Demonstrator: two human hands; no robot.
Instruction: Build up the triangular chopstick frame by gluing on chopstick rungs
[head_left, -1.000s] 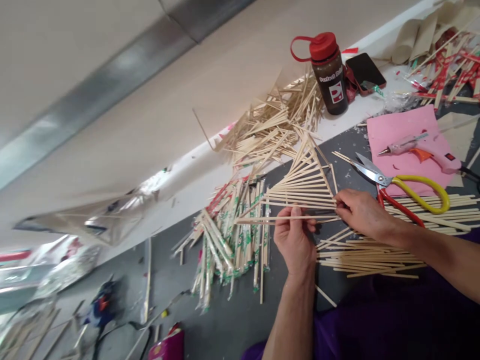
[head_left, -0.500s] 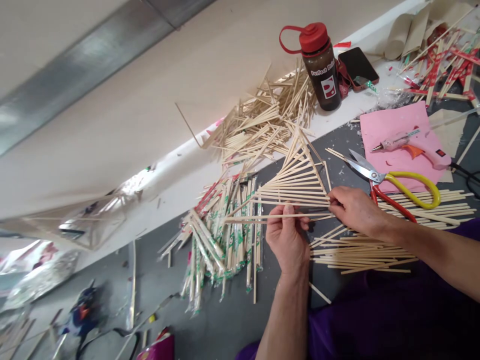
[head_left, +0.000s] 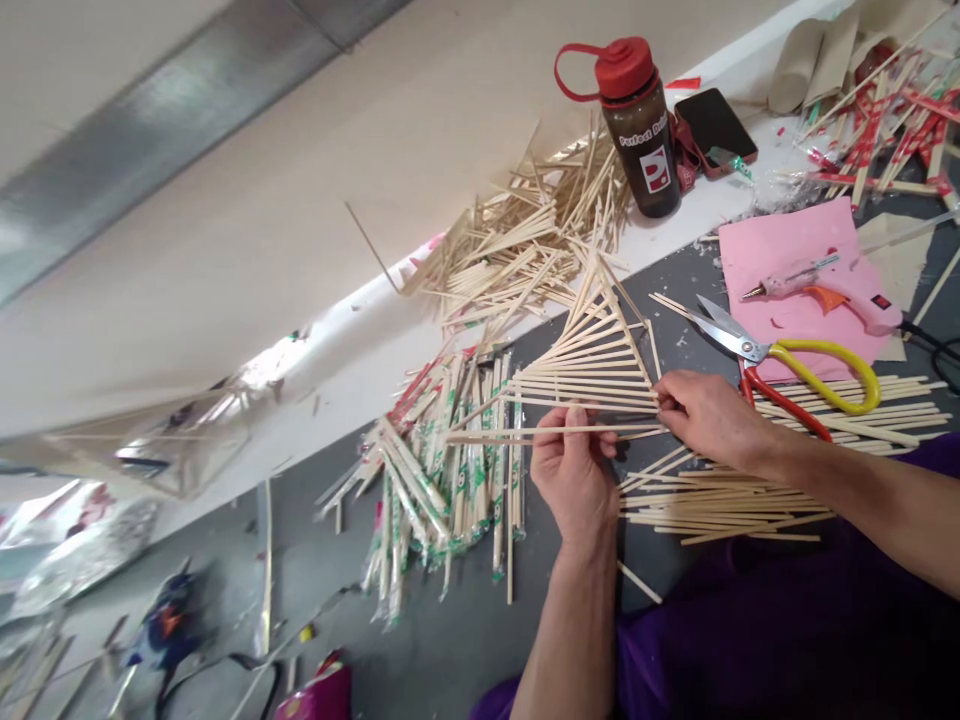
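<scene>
Between thumb and fingers, my left hand (head_left: 576, 470) pinches a pair of thin wooden chopsticks (head_left: 487, 436) that lie nearly level and point left. My right hand (head_left: 697, 415) is closed at the right-hand corner of a lattice of chopsticks (head_left: 589, 370), its fingertips pinched on the stick ends there. The lattice is built from several sticks fanned in a stepped, twisting row that narrows toward the far end. Just beyond my right hand lie scissors (head_left: 750, 348) with one yellow and one red handle. Loose chopsticks (head_left: 727, 505) lie beneath my right forearm.
Wrapped chopsticks (head_left: 450, 470) are heaped left of my hands. A large pile of bare sticks (head_left: 525, 240) lies against the wall beside a red-capped bottle (head_left: 637, 130) and a phone (head_left: 716, 130). A pink glue gun (head_left: 832, 285) rests on a pink sheet (head_left: 787, 240).
Hardly anything differs. The whole view has shifted very slightly, while both hands keep the same grip and place.
</scene>
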